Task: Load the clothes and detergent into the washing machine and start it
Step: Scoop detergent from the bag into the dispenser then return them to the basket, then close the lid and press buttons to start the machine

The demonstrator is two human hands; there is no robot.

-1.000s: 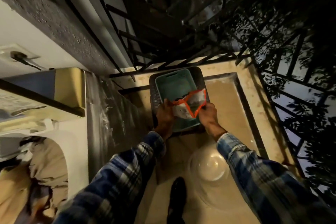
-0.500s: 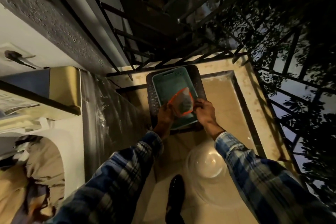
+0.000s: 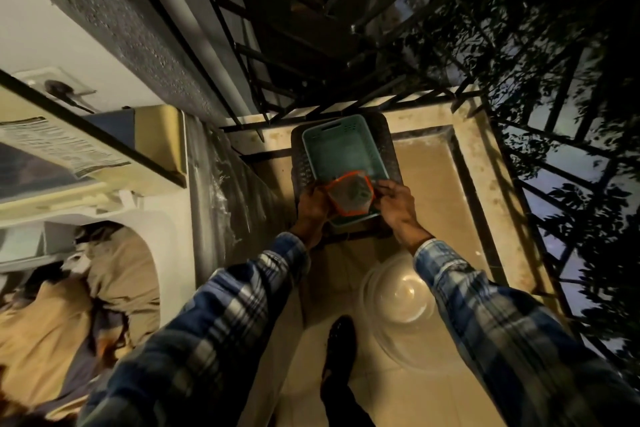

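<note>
A clear detergent pouch (image 3: 350,193) with an orange rim is held up between both hands over a teal basket (image 3: 337,146). My left hand (image 3: 311,203) grips its left edge and my right hand (image 3: 394,203) pinches its right edge. At the lower left the top-loading washing machine (image 3: 166,229) stands with its lid (image 3: 104,149) raised. Tan and dark clothes (image 3: 69,315) fill its drum.
The teal basket sits inside a dark woven basket (image 3: 389,149) on the balcony floor. A clear plastic tub (image 3: 398,295) stands near my dark shoe (image 3: 339,340). Black metal railings (image 3: 540,184) close the balcony at the right and far side. A plug sits in a wall socket (image 3: 59,87).
The pouch, first spread wide between my hands, has been gathered into a tighter shape. Both hands have stayed over the teal basket.
</note>
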